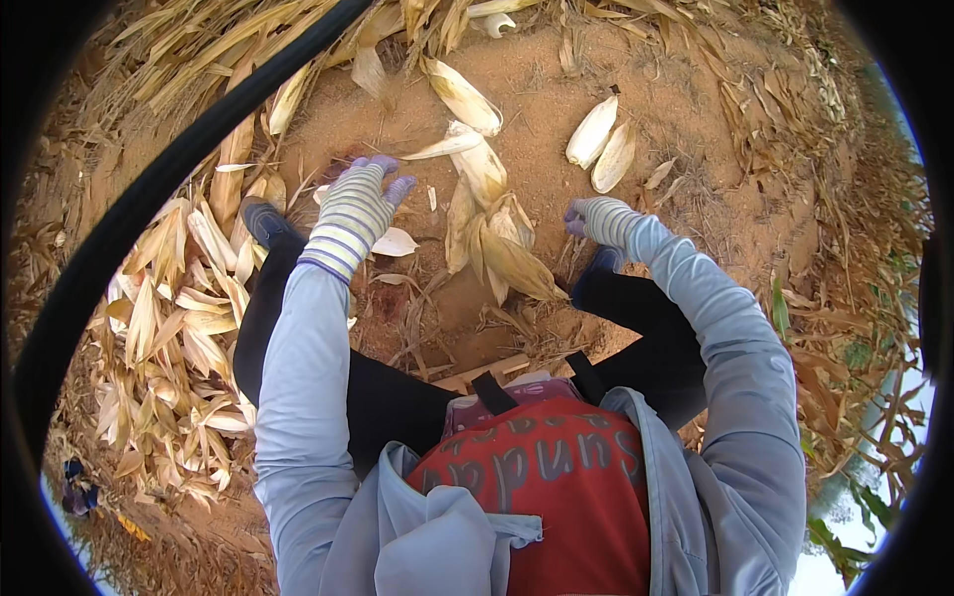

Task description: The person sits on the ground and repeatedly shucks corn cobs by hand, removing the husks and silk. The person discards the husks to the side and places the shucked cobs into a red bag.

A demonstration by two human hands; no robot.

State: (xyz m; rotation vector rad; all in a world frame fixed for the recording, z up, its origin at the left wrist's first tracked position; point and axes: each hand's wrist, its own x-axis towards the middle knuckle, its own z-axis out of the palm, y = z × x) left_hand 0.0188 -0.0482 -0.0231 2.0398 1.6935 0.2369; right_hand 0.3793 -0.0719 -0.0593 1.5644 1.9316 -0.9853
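Observation:
My left hand [361,201], in a striped knit glove with purple fingertips, hovers above the soil. Its thumb stands apart from the fingers, with nothing seen between them. To its right lies a cluster of dry corn husks [484,216] on the ground, an ear in its husk [463,95] just beyond. My right hand [596,218], gloved alike, is near my right shoe with its fingers curled; whether they hold anything is hidden. Two husk-covered ears [593,130] [615,156] rest beyond that hand. A loose piece of husk [395,242] lies below my left hand.
Many stripped husks [186,328] are heaped beside my left leg. Dry corn stalks [186,52] cover the ground at the far left. More dry leaves and stalks [842,223] line the right side. A dark strap [149,179] crosses the view's upper left.

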